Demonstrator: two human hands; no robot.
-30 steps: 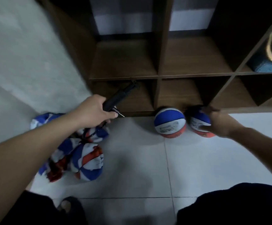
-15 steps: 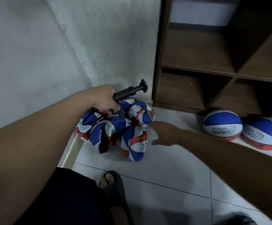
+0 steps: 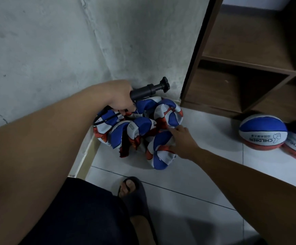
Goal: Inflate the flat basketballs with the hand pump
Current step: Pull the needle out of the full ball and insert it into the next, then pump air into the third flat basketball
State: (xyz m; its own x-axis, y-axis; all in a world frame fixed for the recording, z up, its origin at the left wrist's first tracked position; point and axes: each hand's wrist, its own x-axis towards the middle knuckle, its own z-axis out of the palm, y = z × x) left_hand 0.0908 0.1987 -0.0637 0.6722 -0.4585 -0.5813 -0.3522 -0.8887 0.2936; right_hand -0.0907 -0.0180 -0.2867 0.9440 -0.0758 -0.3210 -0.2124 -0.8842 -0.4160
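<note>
Left hand [image 3: 120, 97]: centre frame, arm extending from lower left, fingers gripping the hand pump [image 3: 146, 91].
Right hand [image 3: 183, 143]: reaching in from right, fingers resting on a flat basketball [image 3: 160, 152].

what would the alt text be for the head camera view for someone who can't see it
A person's left hand grips a black hand pump above a heap of flat basketballs in a floor corner, while the right hand reaches onto the nearest flat ball. Two inflated basketballs sit on the tiles by a wooden shelf unit.
</note>
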